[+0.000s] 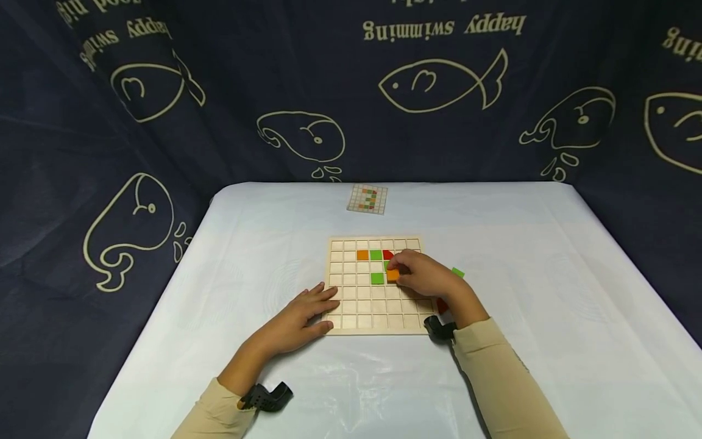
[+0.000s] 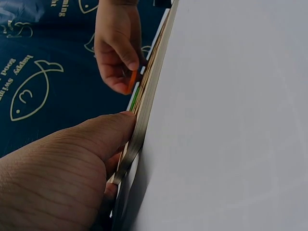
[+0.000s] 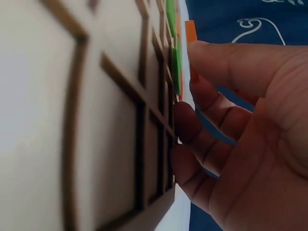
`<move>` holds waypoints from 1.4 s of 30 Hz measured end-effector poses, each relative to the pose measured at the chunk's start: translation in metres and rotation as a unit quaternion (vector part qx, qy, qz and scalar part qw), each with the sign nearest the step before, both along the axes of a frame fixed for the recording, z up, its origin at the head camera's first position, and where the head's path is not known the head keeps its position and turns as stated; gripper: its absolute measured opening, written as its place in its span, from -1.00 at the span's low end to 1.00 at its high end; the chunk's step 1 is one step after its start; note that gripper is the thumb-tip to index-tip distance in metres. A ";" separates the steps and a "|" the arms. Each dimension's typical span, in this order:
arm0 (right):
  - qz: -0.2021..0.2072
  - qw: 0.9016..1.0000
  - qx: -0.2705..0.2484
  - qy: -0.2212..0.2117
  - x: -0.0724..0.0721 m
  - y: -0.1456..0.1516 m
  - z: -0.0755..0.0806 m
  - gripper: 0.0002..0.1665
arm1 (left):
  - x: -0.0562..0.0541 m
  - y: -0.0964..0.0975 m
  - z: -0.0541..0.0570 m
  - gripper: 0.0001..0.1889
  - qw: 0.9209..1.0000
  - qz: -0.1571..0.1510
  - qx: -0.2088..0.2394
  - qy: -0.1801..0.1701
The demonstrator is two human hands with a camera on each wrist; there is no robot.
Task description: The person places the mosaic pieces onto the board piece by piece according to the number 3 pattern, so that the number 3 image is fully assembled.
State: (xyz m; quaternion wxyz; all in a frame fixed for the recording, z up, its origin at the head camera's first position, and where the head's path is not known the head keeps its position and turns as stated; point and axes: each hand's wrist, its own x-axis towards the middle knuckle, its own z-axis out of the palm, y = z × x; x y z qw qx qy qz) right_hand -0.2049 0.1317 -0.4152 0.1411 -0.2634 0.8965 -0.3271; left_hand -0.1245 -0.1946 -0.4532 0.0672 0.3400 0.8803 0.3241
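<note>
A wooden grid board lies on the white table. My right hand pinches an orange square tile between thumb and fingers, over the board's middle right. In the right wrist view, that tile stands just off the grid, tilted edge-on. Near the board's top row sit another orange tile, a green tile and a red piece partly behind the hand. One more green tile lies left of the held one; a further green bit is mostly hidden. My left hand rests at the board's left edge, fingers extended.
Beyond the board lies a small card printed with a coloured grid pattern. Right of the board, a loose green piece and a red piece show partly from behind the right arm. A dark printed cloth hangs behind the table.
</note>
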 end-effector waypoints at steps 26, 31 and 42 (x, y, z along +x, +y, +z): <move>-0.014 1.000 -0.011 -0.001 0.006 0.009 0.002 -0.69 | 0.000 0.000 0.002 -0.47 1.000 0.000 0.001 -0.008; -0.049 0.999 -0.016 -0.001 0.009 0.025 0.003 -0.68 | 0.000 -0.001 0.001 -0.47 1.000 0.001 -0.002 -0.004; -0.098 0.995 0.007 0.016 0.013 0.063 0.001 -0.69 | 0.000 0.001 0.001 -0.48 1.000 0.000 -0.004 -0.003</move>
